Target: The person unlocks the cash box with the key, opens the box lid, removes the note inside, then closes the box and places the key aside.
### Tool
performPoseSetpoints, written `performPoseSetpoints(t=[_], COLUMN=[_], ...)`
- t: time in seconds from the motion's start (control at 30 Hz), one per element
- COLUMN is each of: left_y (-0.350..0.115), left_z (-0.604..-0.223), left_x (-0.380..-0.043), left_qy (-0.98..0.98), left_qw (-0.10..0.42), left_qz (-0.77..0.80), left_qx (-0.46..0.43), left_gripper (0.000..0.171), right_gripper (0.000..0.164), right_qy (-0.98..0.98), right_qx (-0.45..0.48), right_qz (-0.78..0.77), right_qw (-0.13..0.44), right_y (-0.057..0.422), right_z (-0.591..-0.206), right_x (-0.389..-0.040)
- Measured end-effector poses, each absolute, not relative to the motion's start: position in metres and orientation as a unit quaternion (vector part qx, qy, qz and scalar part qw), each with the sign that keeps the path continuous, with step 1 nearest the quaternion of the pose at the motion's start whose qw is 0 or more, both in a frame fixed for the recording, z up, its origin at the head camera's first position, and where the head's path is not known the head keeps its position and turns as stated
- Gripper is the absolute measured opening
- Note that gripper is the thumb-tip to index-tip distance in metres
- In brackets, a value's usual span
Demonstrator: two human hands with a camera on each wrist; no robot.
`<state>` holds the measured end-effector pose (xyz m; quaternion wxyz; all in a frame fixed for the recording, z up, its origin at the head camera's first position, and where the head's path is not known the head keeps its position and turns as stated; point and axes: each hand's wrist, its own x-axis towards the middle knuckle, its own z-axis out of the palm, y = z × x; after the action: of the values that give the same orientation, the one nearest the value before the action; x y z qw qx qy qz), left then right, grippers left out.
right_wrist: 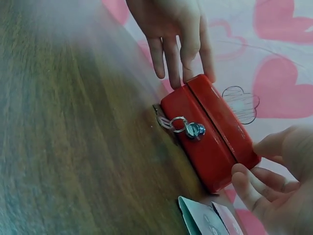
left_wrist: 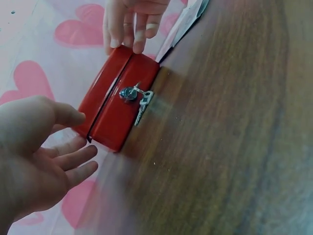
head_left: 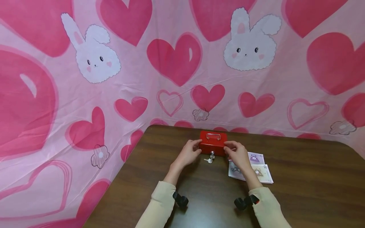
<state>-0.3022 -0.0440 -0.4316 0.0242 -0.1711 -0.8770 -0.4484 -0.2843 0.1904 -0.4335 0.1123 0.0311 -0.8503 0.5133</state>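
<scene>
A small red metal cash box (head_left: 213,145) stands on the wooden table with its lid down and a silver handle (head_left: 213,136) folded on top. A key sits in the front lock (left_wrist: 128,94), and another key (head_left: 209,160) hangs from the ring below it. At the box's left end, my left hand (head_left: 189,152) touches the side with fingertips near the lid seam. My right hand (right_wrist: 281,181) is at the other end, its index finger by the lid and its thumb near the front corner. Both hands' fingers are extended and loosely bent.
Printed paper notes with cartoon figures (head_left: 263,172) lie in overlapping piles right of the box, partly under my right forearm. A pink cloth with hearts and rabbits (head_left: 174,60) hangs behind the table (head_left: 308,177) and along its left side. Black wrist cameras (head_left: 181,200) are on both wrists.
</scene>
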Motion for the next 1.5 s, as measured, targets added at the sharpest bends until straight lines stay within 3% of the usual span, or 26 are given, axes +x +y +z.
performPoseSetpoints(t=[0.37,0.63,1.13,1.5], left_y=[-0.0482,-0.0485,-0.0536,-0.0524], left_z=[-0.4351,-0.4400,-0.4339,-0.4353], left_x=[-0.3006,-0.3014,-0.3009,-0.3046], left_qy=[-0.879,-0.877,-0.886,-0.884], left_qw=[0.002,0.021,-0.010,-0.011], left_qz=[-0.449,-0.455,-0.431,-0.433], left_qx=[-0.160,-0.153,-0.170,-0.176], left_gripper=[0.047,0.045,0.049,0.052], right_gripper=[0.031,0.028,0.024,0.019], right_qy=[-0.849,-0.838,-0.837,-0.861], right_qx=[0.008,-0.003,0.020,0.030], right_qz=[0.516,0.532,0.540,0.497], right_qw=[0.111,0.121,0.082,0.103], right_y=[0.1895,0.1895,0.1883,0.1904], right_z=[-0.4398,-0.4440,-0.4362,-0.4411], right_x=[-0.2869,-0.2890,-0.2886,-0.2938])
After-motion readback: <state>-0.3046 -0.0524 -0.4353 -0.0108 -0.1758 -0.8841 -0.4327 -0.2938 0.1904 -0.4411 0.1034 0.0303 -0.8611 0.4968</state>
